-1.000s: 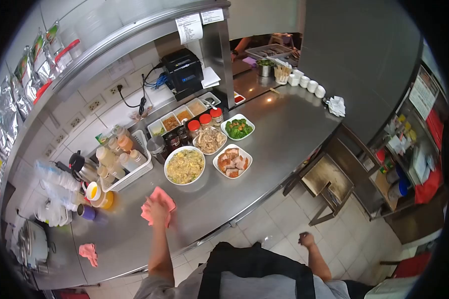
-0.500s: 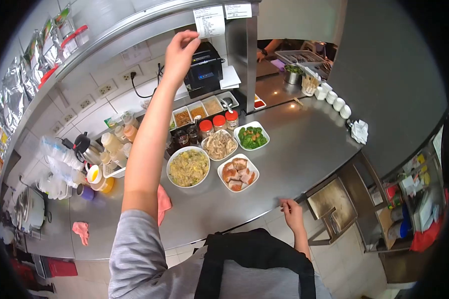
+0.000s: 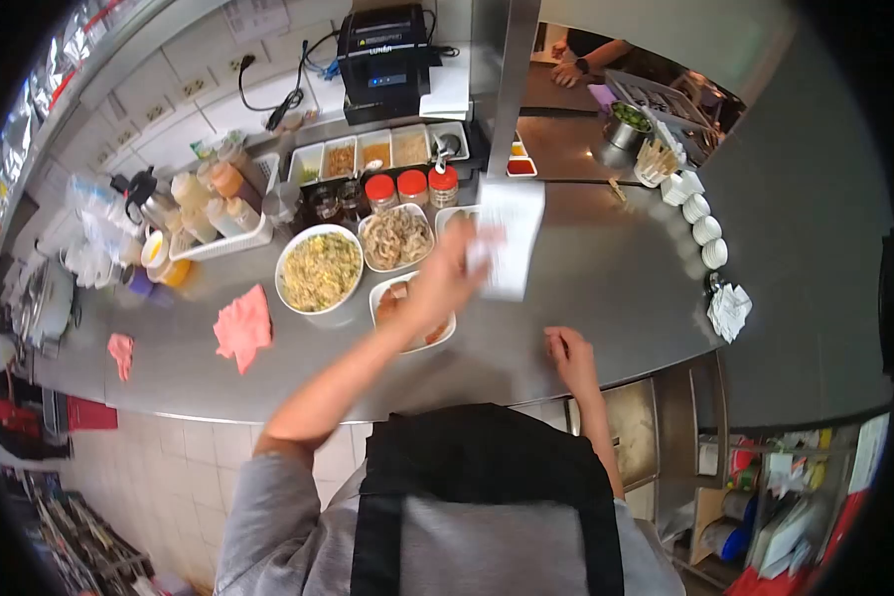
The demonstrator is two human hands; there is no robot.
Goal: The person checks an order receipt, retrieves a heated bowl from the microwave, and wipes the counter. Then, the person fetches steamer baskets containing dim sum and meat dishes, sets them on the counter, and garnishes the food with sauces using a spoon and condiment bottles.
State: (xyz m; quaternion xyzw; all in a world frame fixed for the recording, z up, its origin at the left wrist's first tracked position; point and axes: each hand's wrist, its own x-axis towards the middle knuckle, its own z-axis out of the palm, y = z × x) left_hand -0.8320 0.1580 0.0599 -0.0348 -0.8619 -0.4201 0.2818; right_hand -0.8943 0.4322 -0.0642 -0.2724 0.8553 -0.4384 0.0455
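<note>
At left a crumpled pink cloth (image 3: pixel 243 328) lies back from the front edge of the stainless-steel bench (image 3: pixel 616 273). The left hand (image 3: pixel 449 281) has its fingers closed on a blurred, rectangular white paper slip (image 3: pixel 517 233) above the bench, its long axis running away from the body, far end leaning right. The right hand (image 3: pixel 573 360), fingers loosely curled, whether fully closed I cannot tell, is by the front edge, with open bench beyond toward stacked white cups (image 3: pixel 705 230).
</note>
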